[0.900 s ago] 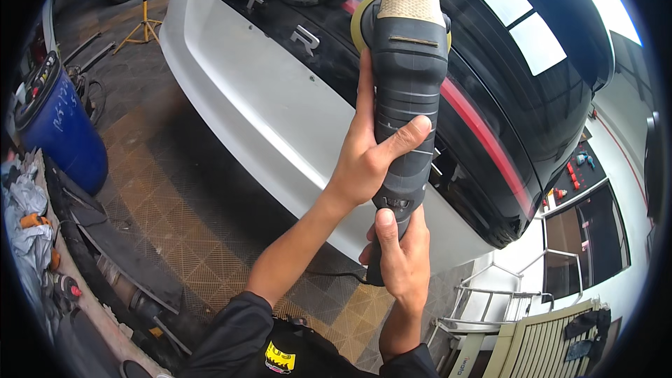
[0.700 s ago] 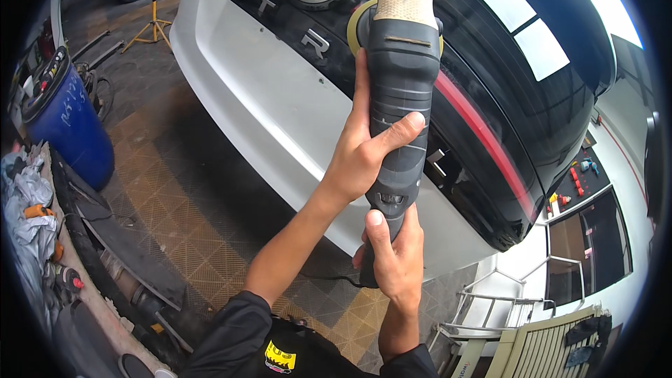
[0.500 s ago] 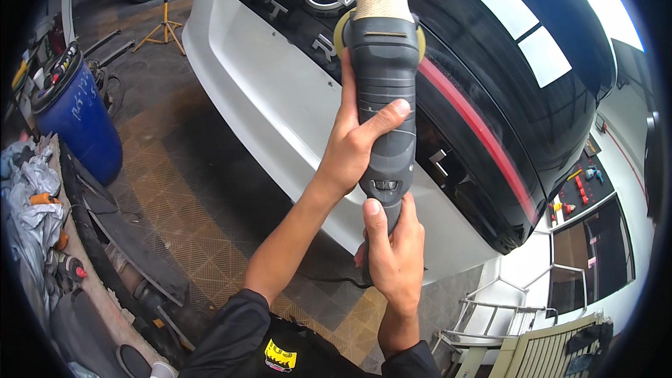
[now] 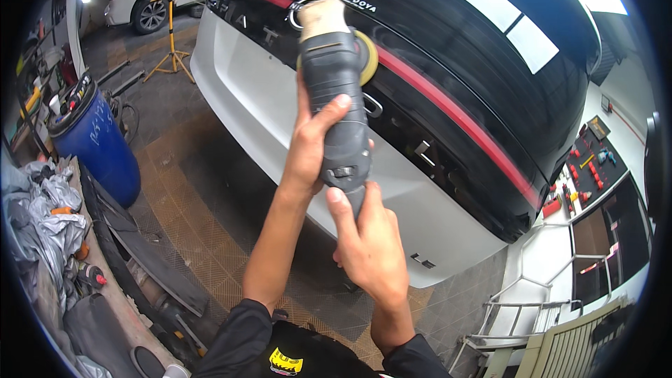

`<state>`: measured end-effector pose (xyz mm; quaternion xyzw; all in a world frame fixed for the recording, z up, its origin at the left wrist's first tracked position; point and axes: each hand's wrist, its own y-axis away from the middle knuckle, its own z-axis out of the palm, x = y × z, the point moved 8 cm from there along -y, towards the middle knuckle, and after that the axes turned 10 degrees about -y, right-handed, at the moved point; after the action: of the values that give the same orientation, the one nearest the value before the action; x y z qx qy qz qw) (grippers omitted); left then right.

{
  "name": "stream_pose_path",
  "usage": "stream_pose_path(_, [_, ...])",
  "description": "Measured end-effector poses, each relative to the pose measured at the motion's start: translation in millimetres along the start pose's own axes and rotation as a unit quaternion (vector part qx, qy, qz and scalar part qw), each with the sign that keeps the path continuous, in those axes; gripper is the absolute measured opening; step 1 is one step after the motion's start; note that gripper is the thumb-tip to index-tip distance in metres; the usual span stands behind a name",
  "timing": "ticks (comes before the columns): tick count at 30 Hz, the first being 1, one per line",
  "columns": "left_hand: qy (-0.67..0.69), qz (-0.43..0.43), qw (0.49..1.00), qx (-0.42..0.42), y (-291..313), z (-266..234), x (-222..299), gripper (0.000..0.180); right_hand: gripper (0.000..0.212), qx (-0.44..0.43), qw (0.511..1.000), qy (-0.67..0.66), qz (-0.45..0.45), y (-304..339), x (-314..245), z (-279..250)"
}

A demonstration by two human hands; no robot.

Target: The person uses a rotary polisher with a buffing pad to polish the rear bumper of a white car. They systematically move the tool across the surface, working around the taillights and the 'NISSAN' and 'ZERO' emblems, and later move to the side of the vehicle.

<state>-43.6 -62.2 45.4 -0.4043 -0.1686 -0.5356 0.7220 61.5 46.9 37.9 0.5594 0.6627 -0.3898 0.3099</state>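
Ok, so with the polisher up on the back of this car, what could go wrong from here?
The polisher has its yellow pad right beside the round emblem and the red light strip; the pad's edge might catch on either. The left hand sits high on the body, fingers near the pad. The right hand grips only the tail, so a kick could twist the tool.

- Left hand (image 4: pixel 311 143) raised ahead of the chest, fingers curled round a grip, thumb (image 4: pixel 334 108) pressed across its front
- Right hand (image 4: pixel 369 245) lower and nearer, fist closed, thumb up
- Both forearms bare, rising from dark sleeves at the lower edge
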Motion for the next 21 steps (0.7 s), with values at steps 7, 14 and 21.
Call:
stream_pose_path(7, [-0.04, -0.027, 0.999, -0.001, 15, -5, 9, 0.064, 0.06, -0.036, 0.999, -0.023, -0.017, 1, 4, 6])
stream_pose_path(14, [-0.086, -0.015, 0.996, -0.012, 48, 31, -17, 0.071, 0.071, -0.018, 0.998, -0.062, 0.019, 43, 38, -26])
stream_pose_path(21, [-0.065, -0.042, 0.996, -0.049, 90, 74, -46, 0.083, 0.067, 0.045, 0.997, -0.063, 0.027, 92, 67, -63])
